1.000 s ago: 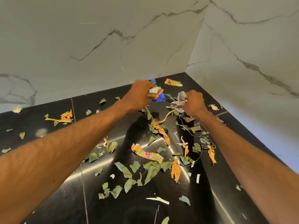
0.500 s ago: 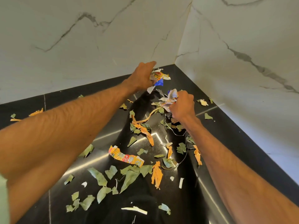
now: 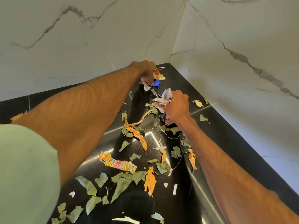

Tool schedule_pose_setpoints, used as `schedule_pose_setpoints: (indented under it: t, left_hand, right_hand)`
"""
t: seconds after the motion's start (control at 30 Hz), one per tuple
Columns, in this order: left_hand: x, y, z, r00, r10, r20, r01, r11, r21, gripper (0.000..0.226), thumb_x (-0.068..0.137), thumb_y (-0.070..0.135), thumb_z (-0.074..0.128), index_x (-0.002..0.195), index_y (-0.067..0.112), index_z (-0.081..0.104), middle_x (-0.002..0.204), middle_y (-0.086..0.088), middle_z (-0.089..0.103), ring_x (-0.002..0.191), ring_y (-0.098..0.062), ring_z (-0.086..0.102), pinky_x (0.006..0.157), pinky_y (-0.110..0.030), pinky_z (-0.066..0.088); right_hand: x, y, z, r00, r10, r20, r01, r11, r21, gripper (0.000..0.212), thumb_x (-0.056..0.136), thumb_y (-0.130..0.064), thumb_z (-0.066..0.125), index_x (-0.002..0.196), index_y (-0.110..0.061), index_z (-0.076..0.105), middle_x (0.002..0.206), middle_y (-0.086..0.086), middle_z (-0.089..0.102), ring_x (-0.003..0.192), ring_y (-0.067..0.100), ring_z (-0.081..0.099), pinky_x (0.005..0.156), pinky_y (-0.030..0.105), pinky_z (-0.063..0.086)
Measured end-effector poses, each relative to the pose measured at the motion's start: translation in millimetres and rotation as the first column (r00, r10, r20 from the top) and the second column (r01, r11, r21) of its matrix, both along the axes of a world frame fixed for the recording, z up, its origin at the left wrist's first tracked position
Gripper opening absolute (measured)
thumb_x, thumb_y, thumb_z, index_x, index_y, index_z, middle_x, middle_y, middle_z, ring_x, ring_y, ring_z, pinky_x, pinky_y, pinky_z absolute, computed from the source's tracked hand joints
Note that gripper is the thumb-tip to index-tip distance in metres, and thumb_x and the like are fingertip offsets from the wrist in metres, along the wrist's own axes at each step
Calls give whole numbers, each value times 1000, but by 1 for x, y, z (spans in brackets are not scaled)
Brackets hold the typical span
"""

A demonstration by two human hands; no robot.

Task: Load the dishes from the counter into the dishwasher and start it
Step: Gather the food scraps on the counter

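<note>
left hand (image 3: 146,71): upper centre of frame, close to the wall (image 3: 97,38) corner. Fingers curled tight round wrapper scraps (image 3: 158,75); yellow-red and blue ends poke out.
right hand (image 3: 176,107): just below and right of the left. Fingers closed on a crumpled paper wad (image 3: 165,98); a long orange strip trails from under it down to the tabletop (image 3: 226,143).
dishes / dishwasher: neither in view, can't place them from this frame.
tabletop: glossy black, littered from mid-frame to the bottom edge with torn leaves (image 3: 121,185), orange strips (image 3: 150,178), a yellow wrapper (image 3: 117,163) and a thin wire (image 3: 176,165).
step (judgement): looks like clearing litter first; loading not begun.
risk 1: both fists look full, so grabbing more probably sheds bits back down.
risk 2: the trailing strip lies among leaves, so a lift could drag and scatter them.
risk 3: the wire runs beside the right forearm and could snag and sweep debris along.
risk 4: flat leaf bits on a slick surface are hard to pinch and likely get left behind.
</note>
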State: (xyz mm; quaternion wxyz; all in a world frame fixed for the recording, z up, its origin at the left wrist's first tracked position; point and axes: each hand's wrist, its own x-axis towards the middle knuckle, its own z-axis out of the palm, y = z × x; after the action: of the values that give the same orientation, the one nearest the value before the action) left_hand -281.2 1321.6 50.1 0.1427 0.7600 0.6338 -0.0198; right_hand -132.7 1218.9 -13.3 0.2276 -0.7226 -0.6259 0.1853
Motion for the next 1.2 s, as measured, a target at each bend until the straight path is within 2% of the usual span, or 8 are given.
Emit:
schedule_pose_setpoints:
  t: [0.07,0.13,0.2,0.3,0.57,0.73,0.9,1.2]
  left_hand:
    - [1,-2,-3,1000,-4,3,4,1000,17,55,88,25,75,131,5,46,92,-7,62,85,-23,60,80,-36,49]
    - [1,-5,-7,1000,-14,4,14,1000,27,53,90,21,73,131,4,45,104,-14,64,86,-24,61,76,-34,48]
    - [2,-8,-12,999,-41,-6,41,996,79,50,90,19,73,130,2,47,119,-18,60,99,-29,61,76,-33,46]
    - [5,-18,-18,997,-73,-9,74,984,164,49,89,19,73,129,1,50,126,-20,55,111,-33,58,81,-34,44]
    - [-19,-65,-18,997,-44,58,27,965,261,39,89,12,72,122,3,55,125,-20,55,110,-34,59,89,-39,49]
    - [-52,-91,-31,987,-32,159,-14,959,282,16,87,6,67,103,3,64,97,-12,61,91,-29,62,76,-41,54]
    - [-72,-103,-21,973,13,230,-84,950,301,29,85,7,73,111,-5,65,109,-21,64,90,-26,56,70,-29,38]
    - [-63,-90,-21,948,19,319,-105,961,255,46,88,21,75,126,0,60,123,-18,61,111,-29,57,79,-29,41]
  right_hand:
    - [-1,-2,2,1000,3,-11,-4,1000,-6,35,81,-9,80,113,-7,66,108,14,64,82,32,69,71,45,62]
    - [-2,-3,5,1000,-2,-19,2,1000,-17,35,81,-7,80,113,-6,66,108,14,64,81,32,71,69,47,62]
    - [-3,-4,6,1000,-8,-22,7,1000,-24,36,81,-7,80,114,-7,66,108,14,64,81,32,71,70,46,62]
    - [-5,-6,9,1000,-12,-28,12,1000,-20,38,80,-8,81,115,-7,66,110,14,64,82,31,71,69,45,63]
    - [-7,-8,11,999,-17,29,17,1000,9,34,79,-7,81,112,-4,71,102,15,71,84,31,72,77,44,61]
    - [-12,-15,14,998,-7,60,7,1000,14,32,81,-10,82,112,-6,73,102,14,71,85,29,71,71,34,59]
    - [-16,-26,17,996,5,91,-4,1000,-7,34,81,-5,80,113,-4,69,107,16,67,88,32,70,75,38,60]
    - [-18,-35,11,998,-14,55,15,1000,-12,44,80,-7,82,121,-6,66,115,14,64,96,32,67,81,44,60]
